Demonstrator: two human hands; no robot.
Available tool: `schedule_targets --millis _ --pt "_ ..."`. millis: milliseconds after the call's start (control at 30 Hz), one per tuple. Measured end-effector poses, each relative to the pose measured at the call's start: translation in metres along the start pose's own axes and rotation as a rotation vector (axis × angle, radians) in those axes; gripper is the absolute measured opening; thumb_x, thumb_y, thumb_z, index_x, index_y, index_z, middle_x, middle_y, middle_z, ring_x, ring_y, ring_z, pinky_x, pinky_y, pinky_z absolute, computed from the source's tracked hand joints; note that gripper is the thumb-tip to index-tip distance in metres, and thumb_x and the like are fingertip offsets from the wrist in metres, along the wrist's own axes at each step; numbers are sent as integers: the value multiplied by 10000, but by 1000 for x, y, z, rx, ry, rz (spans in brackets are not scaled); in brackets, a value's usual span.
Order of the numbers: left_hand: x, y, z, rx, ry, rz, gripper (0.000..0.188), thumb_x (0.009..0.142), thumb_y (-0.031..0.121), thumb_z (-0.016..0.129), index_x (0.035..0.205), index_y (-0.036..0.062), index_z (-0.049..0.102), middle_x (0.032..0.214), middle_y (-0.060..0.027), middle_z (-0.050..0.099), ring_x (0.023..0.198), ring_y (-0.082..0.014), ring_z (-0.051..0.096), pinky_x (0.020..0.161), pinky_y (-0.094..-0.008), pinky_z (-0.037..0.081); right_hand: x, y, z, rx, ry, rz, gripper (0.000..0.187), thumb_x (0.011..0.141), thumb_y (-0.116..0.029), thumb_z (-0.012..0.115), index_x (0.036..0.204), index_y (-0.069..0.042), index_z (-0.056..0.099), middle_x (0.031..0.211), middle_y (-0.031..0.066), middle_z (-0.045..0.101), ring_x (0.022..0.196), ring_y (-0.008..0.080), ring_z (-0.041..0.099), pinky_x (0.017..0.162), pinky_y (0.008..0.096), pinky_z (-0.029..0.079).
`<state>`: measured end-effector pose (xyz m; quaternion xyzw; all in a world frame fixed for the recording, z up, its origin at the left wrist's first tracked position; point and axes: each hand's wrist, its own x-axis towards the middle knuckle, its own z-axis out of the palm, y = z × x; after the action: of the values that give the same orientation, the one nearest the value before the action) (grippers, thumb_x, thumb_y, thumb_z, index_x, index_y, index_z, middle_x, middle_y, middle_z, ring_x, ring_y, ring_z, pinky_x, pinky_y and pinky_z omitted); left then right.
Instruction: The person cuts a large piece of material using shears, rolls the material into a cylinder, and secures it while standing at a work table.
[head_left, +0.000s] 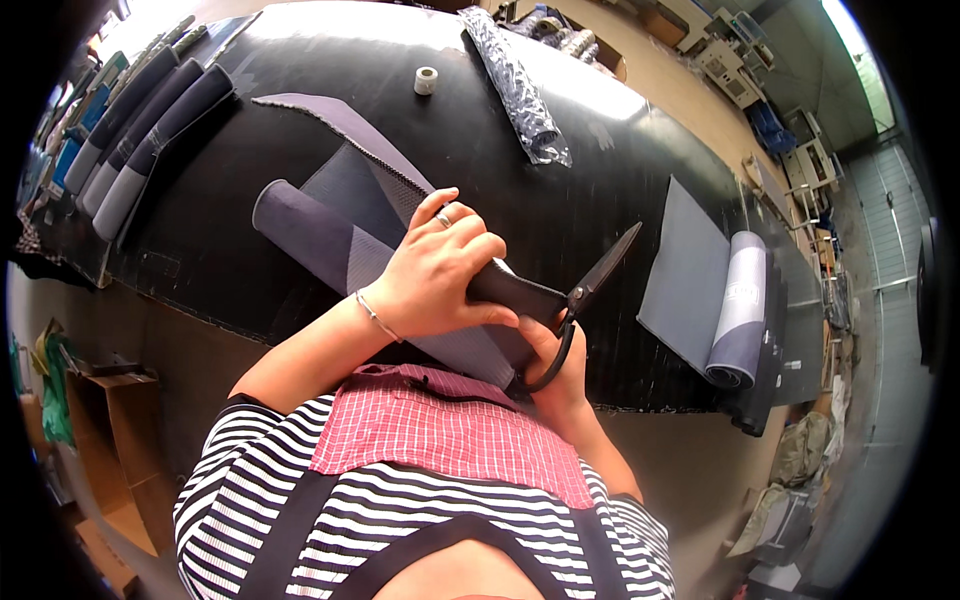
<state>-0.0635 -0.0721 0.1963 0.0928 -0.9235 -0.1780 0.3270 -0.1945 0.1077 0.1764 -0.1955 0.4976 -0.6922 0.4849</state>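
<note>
Head view, directions taken from the hands at its centre: the left hand (440,268) is closed on the mat (310,235), fingers bent over it and thumb laid along its near edge. The right hand (562,368), at 4 o'clock from the left one, is curled round the handles of the scissors (603,275), its thumb close by the mat's edge; whether it also touches the mat, I cannot tell. The blades point to 1 o'clock, beside the mat's right end. From the hands the mat runs toward 10 o'clock, part rolled, with a loose flap beyond the roll, on the black tabletop (600,185). Farther out on it stand a small white roll (426,82) at 12, a plastic-wrapped roll (515,90) at 1, a second mat (741,268), partly unrolled, at 3, and several dark rolls (172,108) at 10. Off the tabletop, a carton (115,440) sits at 8.
</note>
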Motion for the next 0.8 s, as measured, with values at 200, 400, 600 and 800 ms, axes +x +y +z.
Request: schedule_targets --millis 200,400,600,800 --pt "0 -4 21 -190 -86 20 373 703 435 847 881 140 703 696 -7 572 791 -220 607 975 -409 398 15 7 -32 -300 -129 -5 235 918 -59 715 1129 18 647 1016 56 703 901 107 649 824 251 519" --pt "-29 4 38 -328 -116 9 190 758 220 838 899 131 747 625 -4 568 640 -178 576 874 -374 412 20 -7 -53 -413 -137 67 207 864 -81 777 967 -30 605 889 -1 639 817 77 592 734 240 492" --pt "-40 13 34 -246 -106 44 213 755 247 839 928 165 745 610 29 552 603 -157 563 788 -343 439 14 -90 -87 -1363 -254 -186 680 653 -464 910 975 -10 521 791 88 524 705 221 530 646 326 471" --pt "-35 19 31 -210 -85 151 221 773 215 821 982 186 755 577 51 459 586 -130 496 771 -338 420 1 -133 -64 -1860 -356 -520 644 540 -455 921 889 -34 582 804 95 576 734 301 581 696 391 471"
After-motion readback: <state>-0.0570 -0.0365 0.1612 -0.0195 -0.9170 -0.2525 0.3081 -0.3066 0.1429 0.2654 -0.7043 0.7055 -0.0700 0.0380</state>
